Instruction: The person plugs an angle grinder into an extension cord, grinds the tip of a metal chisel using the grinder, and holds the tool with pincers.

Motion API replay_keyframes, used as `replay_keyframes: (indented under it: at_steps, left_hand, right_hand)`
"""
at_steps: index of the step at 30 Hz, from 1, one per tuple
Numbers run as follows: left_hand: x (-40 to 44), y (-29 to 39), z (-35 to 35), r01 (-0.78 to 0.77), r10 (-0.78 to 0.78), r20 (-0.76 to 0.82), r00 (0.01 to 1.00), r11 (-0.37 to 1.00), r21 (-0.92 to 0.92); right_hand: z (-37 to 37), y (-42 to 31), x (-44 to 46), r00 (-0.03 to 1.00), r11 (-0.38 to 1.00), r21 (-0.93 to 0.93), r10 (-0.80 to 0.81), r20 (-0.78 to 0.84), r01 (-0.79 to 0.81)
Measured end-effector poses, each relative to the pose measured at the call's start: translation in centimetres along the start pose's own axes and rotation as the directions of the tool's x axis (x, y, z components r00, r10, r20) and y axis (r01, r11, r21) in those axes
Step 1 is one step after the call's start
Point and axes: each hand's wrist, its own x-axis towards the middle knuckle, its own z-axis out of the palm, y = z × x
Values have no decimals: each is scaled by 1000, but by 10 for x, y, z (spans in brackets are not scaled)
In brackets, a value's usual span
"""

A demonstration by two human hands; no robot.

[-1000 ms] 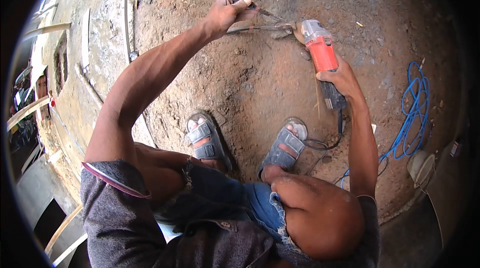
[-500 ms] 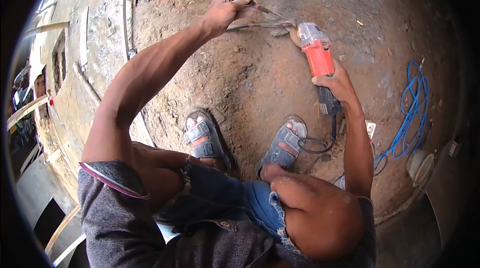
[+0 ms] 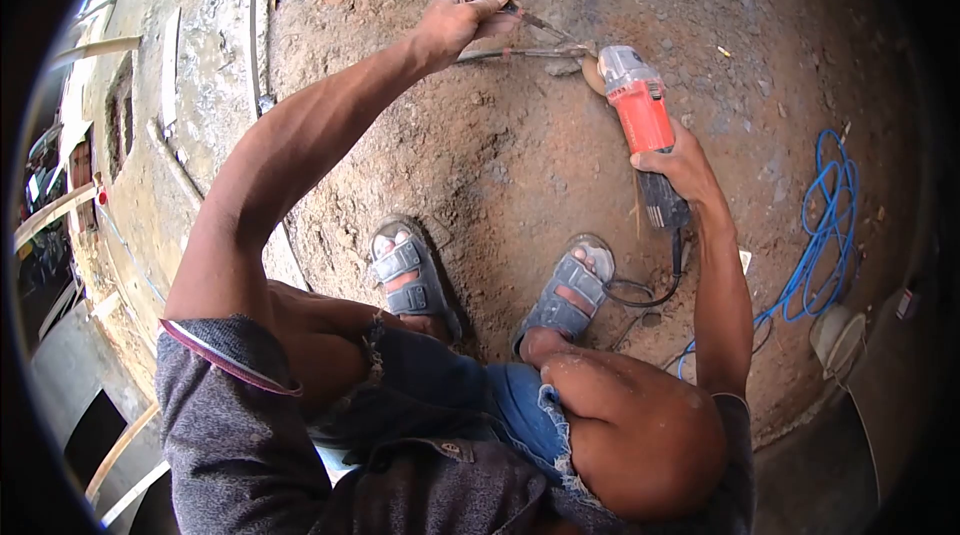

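My left hand (image 3: 465, 19) is wrapped round a thin rod-like tool (image 3: 545, 27) with a dark handle, whose tip points right. The tip reaches the disc (image 3: 594, 75) of a red and black angle grinder (image 3: 645, 122); whether they touch is too small to tell. My right hand (image 3: 680, 167) grips the grinder's black rear body, with its grey head pointing away from me. Below the tool, a second thin rod (image 3: 490, 56) lies on the ground, its right end near the disc.
My sandalled feet (image 3: 410, 280) stand on the dirt ground (image 3: 480, 175). A black cord (image 3: 677, 260) loops from the grinder beside the right foot. A coiled blue cable (image 3: 828, 225) lies at the right. Long strips (image 3: 252, 35) and wooden pieces (image 3: 95, 53) are at the left.
Compared with a second ago, the grinder sits slightly lower, nearer to me, and its cord has shifted. My left hand still holds the tool in nearly the same place.
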Motion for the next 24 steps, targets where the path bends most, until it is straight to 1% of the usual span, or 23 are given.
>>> replay_keyframes:
  at_steps: [4,7,10,16,19,22,24]
  left_hand:
    - [3,-5,-2,-14,15,-9,1000,1000,19]
    - [0,0,0,0,0,14,1000,1000,-3]
    - [0,-1,-1,-6,5,19,1000,999,47]
    - [-1,-1,-1,22,-22,15,1000,1000,14]
    - [-6,2,0,42,-43,16,999,999,21]
    - [-10,-3,-5,55,-47,80,996,993,-104]
    - [-25,10,-1,94,-82,67,994,977,-192]
  right_hand:
    - [1,2,0,1000,1000,17,-10,-12,10]
    - [2,-4,-2,1000,1000,-14,7,-14,-7]
    - [2,3,0,1000,1000,-29,0,-28,0]
    - [6,-1,-2,999,1000,26,-16,-43,17]
    - [6,-7,-13,998,995,96,12,-60,-6]
    - [5,1,-24,984,996,88,-13,-177,29]
    - [6,3,-32,974,994,110,3,-225,23]
